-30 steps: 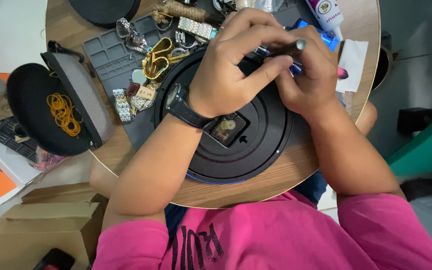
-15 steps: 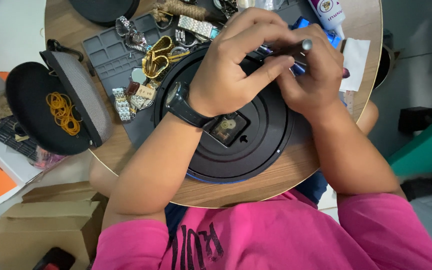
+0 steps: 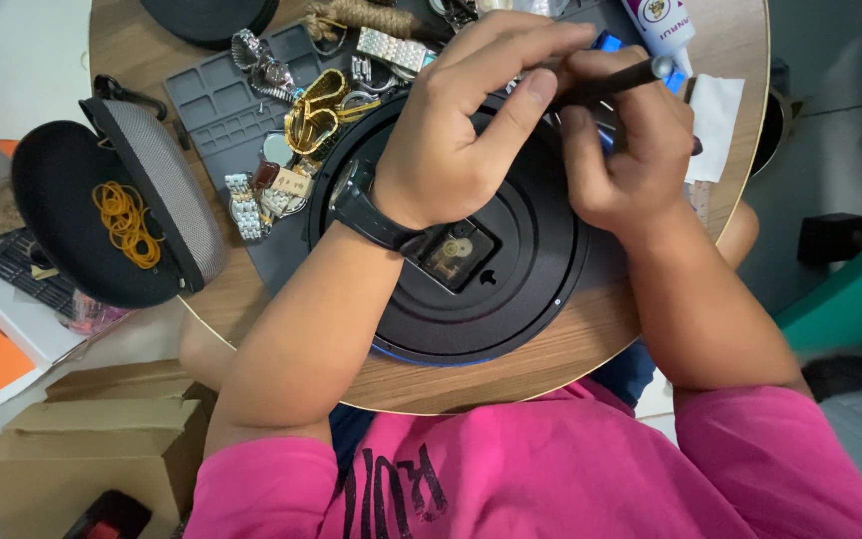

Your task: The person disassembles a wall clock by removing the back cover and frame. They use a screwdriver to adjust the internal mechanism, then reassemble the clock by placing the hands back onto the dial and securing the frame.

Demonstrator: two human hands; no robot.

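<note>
Right hand (image 3: 631,165) pinching dark slim tool (image 3: 606,85), tip hidden. Left hand (image 3: 461,140) curled, fingers pressed beside tool; grasp unclear. Both over black round clock back (image 3: 511,299) on wooden table (image 3: 591,339). Grey parts tray (image 3: 214,108) left.

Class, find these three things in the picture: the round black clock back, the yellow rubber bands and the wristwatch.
round black clock back (image 3: 511,299), head view, on its lower rim.
yellow rubber bands (image 3: 127,220), head view, mid-pile.
wristwatch (image 3: 366,215), head view, on its black strap.

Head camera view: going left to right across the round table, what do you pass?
Open black case with yellow rubber bands → grey parts tray → left hand → right hand holding a dark tool → white paper.
</note>
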